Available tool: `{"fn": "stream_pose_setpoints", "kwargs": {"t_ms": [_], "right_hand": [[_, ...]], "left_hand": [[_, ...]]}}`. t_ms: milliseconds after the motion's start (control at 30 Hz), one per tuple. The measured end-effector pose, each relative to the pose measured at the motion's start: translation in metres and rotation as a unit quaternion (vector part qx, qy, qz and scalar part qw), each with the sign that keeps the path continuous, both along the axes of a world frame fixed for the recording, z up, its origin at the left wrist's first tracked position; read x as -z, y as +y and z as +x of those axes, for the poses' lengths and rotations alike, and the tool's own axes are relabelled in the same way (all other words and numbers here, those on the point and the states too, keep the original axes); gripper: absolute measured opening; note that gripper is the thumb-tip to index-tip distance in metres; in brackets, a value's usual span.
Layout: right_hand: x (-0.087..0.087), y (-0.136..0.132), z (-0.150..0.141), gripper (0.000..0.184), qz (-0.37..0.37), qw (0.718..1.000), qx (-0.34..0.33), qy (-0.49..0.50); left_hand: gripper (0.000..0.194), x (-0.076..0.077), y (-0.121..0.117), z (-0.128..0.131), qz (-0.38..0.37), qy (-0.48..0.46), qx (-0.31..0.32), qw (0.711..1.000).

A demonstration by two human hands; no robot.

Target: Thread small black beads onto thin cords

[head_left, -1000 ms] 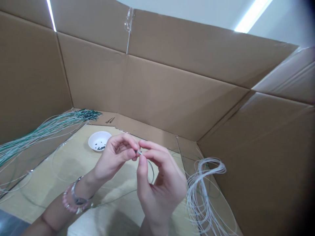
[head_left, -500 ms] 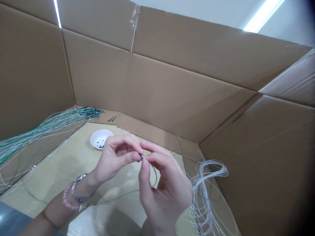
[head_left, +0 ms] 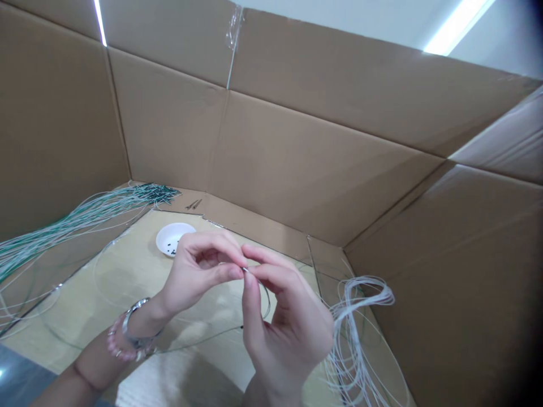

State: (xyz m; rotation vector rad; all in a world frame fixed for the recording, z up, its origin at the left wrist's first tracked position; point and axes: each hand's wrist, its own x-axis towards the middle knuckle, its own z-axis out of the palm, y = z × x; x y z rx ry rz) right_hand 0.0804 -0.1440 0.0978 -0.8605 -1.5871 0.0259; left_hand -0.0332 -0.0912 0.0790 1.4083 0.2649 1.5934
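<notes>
My left hand (head_left: pixel 201 268) and my right hand (head_left: pixel 286 311) meet fingertip to fingertip above the table. Both pinch the end of a thin dark cable (head_left: pixel 268 299); a small silvery bit shows between the fingertips, and the rest of that end is hidden. From the right fingers the cable loops down, and a thin line runs on to the left across the tabletop. A tiny black piece (head_left: pixel 241 327) sits on that line. Behind my left hand stands a white bowl (head_left: pixel 163 240) with several small black pieces in it, partly covered by the hand.
A bundle of green and white cables (head_left: pixel 97 209) lies along the left side. Small metal tools (head_left: pixel 194 204) rest at the back edge. Coiled white cables (head_left: pixel 354 316) lie at the right. Cardboard walls (head_left: pixel 297 152) enclose the pale tabletop (head_left: pixel 131 254).
Both hands keep their pinch, with slight finger shifts. The dark bit at the left fingertips is now covered, and the tiny black piece on the cable has come into sight below.
</notes>
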Motion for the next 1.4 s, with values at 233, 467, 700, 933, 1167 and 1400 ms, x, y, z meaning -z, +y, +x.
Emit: {"fn": "stream_pose_setpoints", "kwargs": {"t_ms": [233, 467, 700, 933, 1167, 1400], "right_hand": [[0.001, -0.001, -0.001, 0.023, 0.004, 0.999, -0.021, 0.025], [0.002, -0.001, -0.002, 0.027, 0.004, 0.999, -0.024, 0.045], [0.001, -0.003, -0.005, 0.023, 0.033, 0.998, 0.021, 0.045], [-0.001, -0.004, -0.006, 0.021, 0.049, 0.997, 0.054, 0.025], [-0.003, -0.005, -0.005, 0.02, 0.052, 0.996, 0.067, 0.007], [-0.003, -0.005, -0.002, 0.02, 0.055, 0.995, 0.08, -0.016]], "left_hand": [[0.006, 0.003, 0.0, 0.0, 0.0, -0.003, 0.026, 1.0], [0.007, 0.005, -0.001, 0.001, -0.025, -0.041, 0.07, 0.996], [0.013, 0.004, -0.001, 0.001, -0.023, -0.047, 0.093, 0.994], [0.014, 0.0, -0.004, 0.001, -0.015, -0.039, 0.08, 0.996], [0.012, -0.001, -0.006, 0.003, -0.008, -0.022, 0.034, 0.999], [0.016, -0.006, -0.004, -0.001, 0.042, 0.03, -0.015, 0.999]]}}
